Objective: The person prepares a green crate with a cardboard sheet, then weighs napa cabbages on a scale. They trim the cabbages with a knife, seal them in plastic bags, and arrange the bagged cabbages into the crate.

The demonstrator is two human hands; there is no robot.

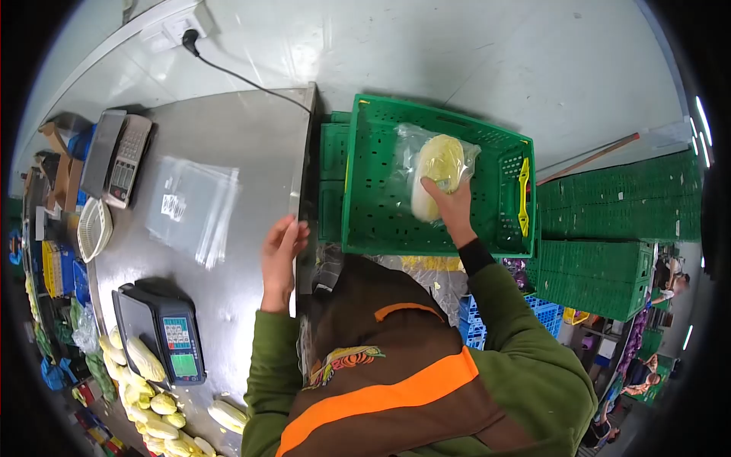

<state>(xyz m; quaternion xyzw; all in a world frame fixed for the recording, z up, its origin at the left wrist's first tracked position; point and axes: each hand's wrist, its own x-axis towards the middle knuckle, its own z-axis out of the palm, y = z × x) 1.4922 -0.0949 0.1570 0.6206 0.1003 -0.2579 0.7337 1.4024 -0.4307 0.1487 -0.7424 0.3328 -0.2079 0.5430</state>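
Observation:
A napa cabbage in a clear plastic bag [443, 161] lies in a green crate [373, 221]. My right hand [451, 204] reaches into the crate, its thumb and fingers round the lower part of the bagged cabbage. My left hand [285, 247] is raised beside the right edge of the steel table [259, 137]; its fingers are curled and pressed together, and what they hold, if anything, is too small to tell. On the table, a stack of flat clear bags [196, 206] lies to the left of that hand.
A scale [171, 335] stands at the lower left near loose cabbages [160, 426]. A label printer [126, 164] and white basket [94, 228] are at the table's far left. Stacked green crates [594, 274] rise on the right; a black cable [244, 78] crosses the top.

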